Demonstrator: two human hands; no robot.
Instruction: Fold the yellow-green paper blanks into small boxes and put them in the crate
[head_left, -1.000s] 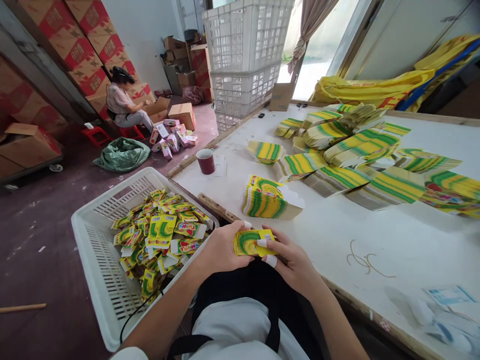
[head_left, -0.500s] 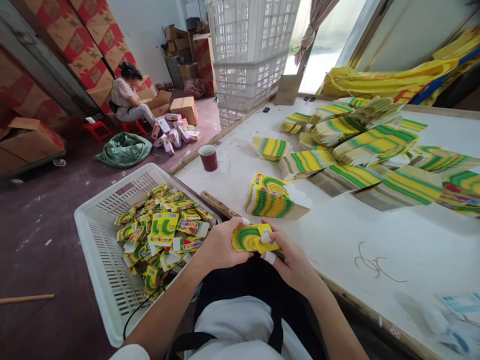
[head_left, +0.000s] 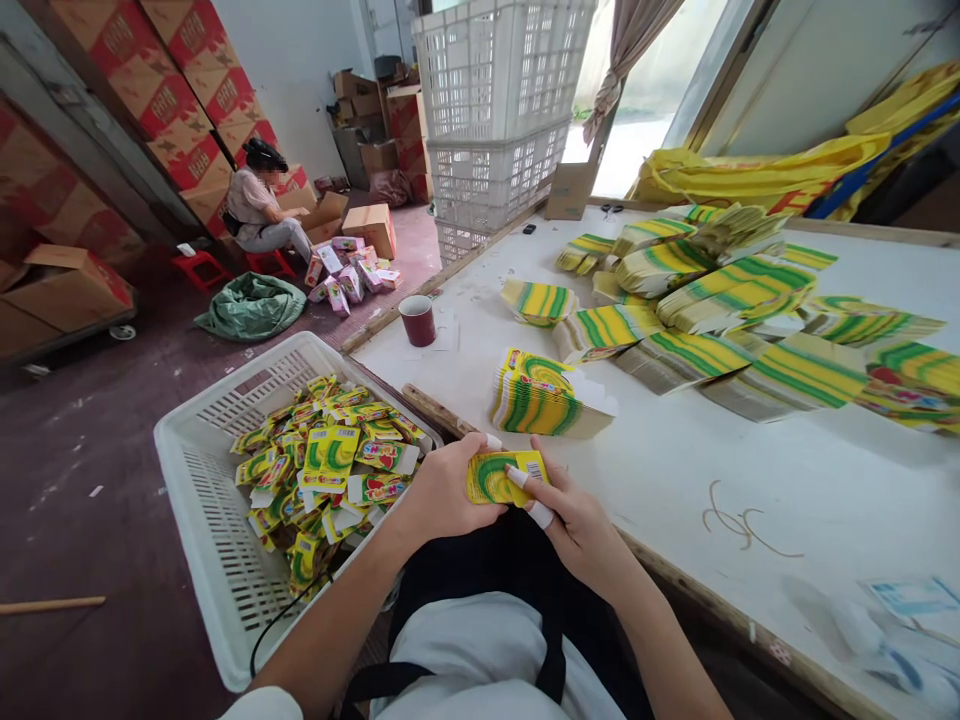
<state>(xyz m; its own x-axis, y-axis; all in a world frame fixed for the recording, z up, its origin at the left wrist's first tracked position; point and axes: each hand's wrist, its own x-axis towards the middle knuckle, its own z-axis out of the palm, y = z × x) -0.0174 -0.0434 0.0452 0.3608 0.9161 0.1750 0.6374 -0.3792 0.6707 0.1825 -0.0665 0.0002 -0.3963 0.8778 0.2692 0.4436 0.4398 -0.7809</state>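
Observation:
A small yellow-green printed carton is held level at the table's near edge. My left hand grips its left end, thumb on top and fingers beneath. My right hand is closed on the right end, with white-taped fingertips on the printed face by the barcode. Just beyond my hands a fanned stack of flat cartons stands on the white table. To the left, a white plastic basket holds a heap of similar cartons.
A dark red mug stands near the table's left edge. More bundles of flat cartons lie farther back, and rubber bands on the right. Stacked white crates rise behind. A person sits among boxes at the back left.
The flap at the carton's right end, raised earlier, now lies down flat. My right fingers have shifted left onto the printed face. My left hand keeps its grip.

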